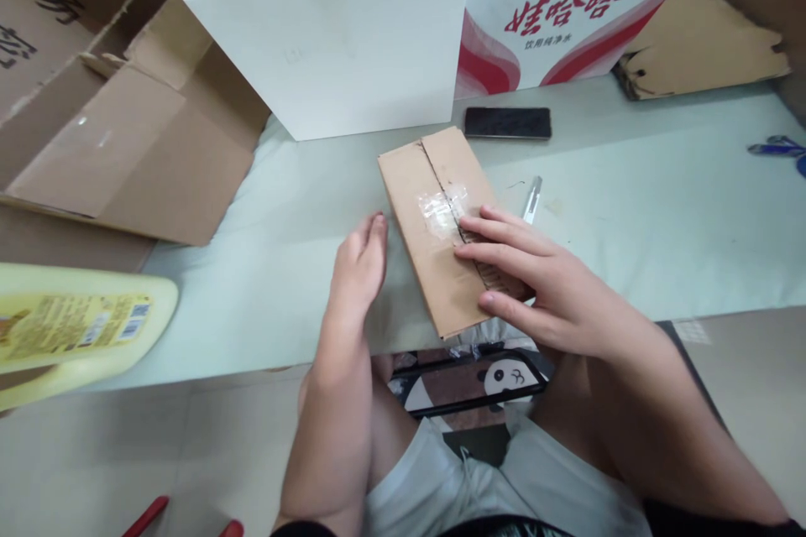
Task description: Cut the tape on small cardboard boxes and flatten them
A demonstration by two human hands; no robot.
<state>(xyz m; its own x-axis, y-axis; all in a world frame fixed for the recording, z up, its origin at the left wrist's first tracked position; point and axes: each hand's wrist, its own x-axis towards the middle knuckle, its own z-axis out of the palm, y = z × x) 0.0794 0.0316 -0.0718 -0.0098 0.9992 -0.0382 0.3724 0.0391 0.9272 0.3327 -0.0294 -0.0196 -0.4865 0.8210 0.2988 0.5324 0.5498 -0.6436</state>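
Observation:
A small brown cardboard box [416, 243] lies at a slant on the pale green cloth. Clear tape [439, 214] crosses the dark seam between its top flaps. My right hand [541, 281] rests on the box's right side with its fingers spread over the flap and seam. Just left of the box, a small gap away, my left hand [358, 264] is closed, its thumb pressed along the fingers. Nothing shows in it. A utility knife [532, 200] lies right of the box, partly behind my right fingers.
A black phone [507, 123] lies behind the box. White cartons [340, 50] line the back, with flattened cardboard [705, 42] at right. An opened carton [138, 126] and a yellow bottle [151, 294] stand at left. Blue-handled scissors [781, 148] lie far right.

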